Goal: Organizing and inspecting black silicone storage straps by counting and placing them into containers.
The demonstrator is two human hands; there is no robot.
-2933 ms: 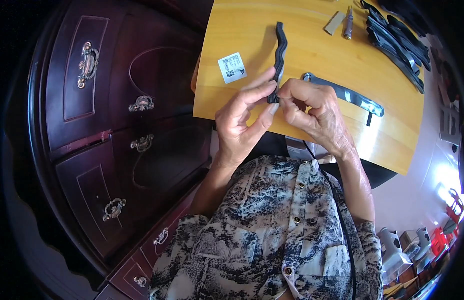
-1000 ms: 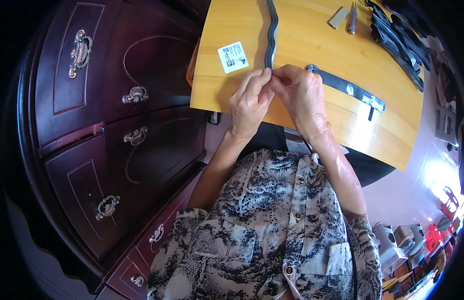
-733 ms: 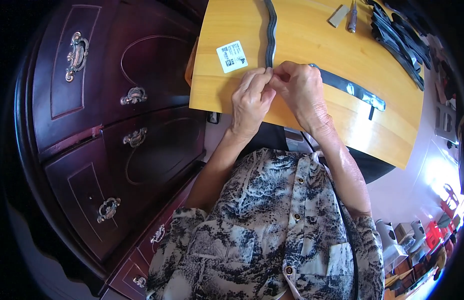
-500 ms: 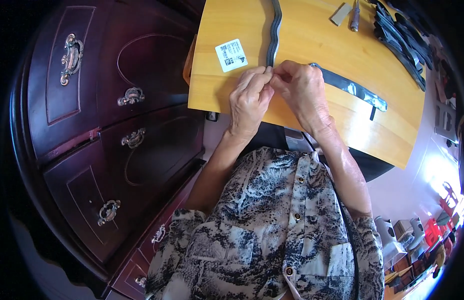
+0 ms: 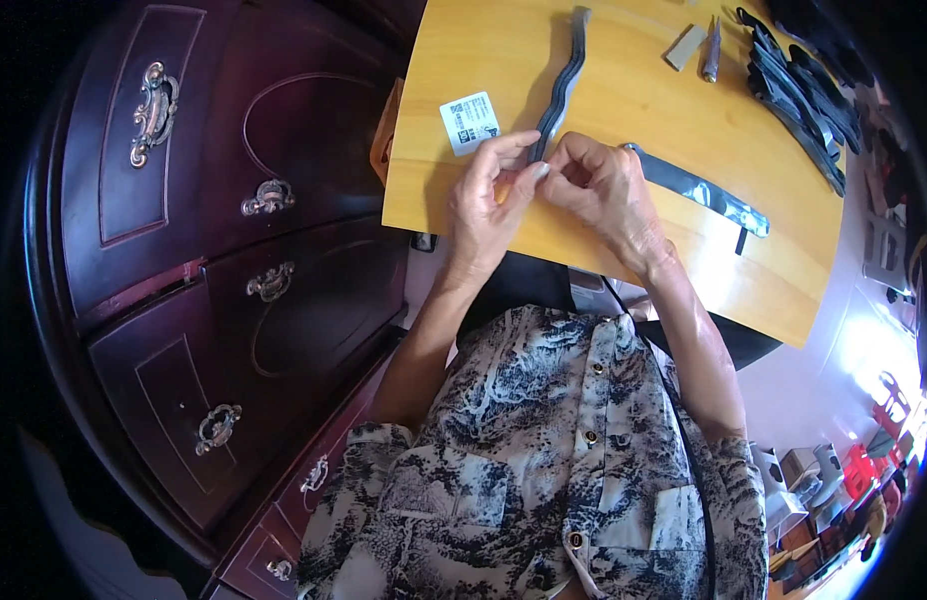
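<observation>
A dark grey ribbed strip (image 5: 563, 92) with a paler edge runs wavily across the yellow table (image 5: 644, 60), away from me. My left hand (image 5: 484, 208) pinches its near end between thumb and fingers. Close beside it, my right hand (image 5: 608, 190) has thumb and forefinger pressed together at that same end. Whatever lies between the right fingertips is too small to make out. To the right of my right hand lies a flat, glossy black strip (image 5: 696, 184) with a small dark tab. Left of the ribbed strip is a white printed label (image 5: 470, 123).
Black gloves (image 5: 799, 85) lie at the table's far right, near a pointed tool (image 5: 712, 52) and a small tan block (image 5: 686, 47). A dark wooden cabinet (image 5: 219, 215) with metal handles stands close on the left. Stools and boxes (image 5: 809, 470) are at lower right.
The ribbed strip's far end has come into view, and the strip now slants right. My left fingers have opened out somewhat, and the hands have shifted slightly toward me.
</observation>
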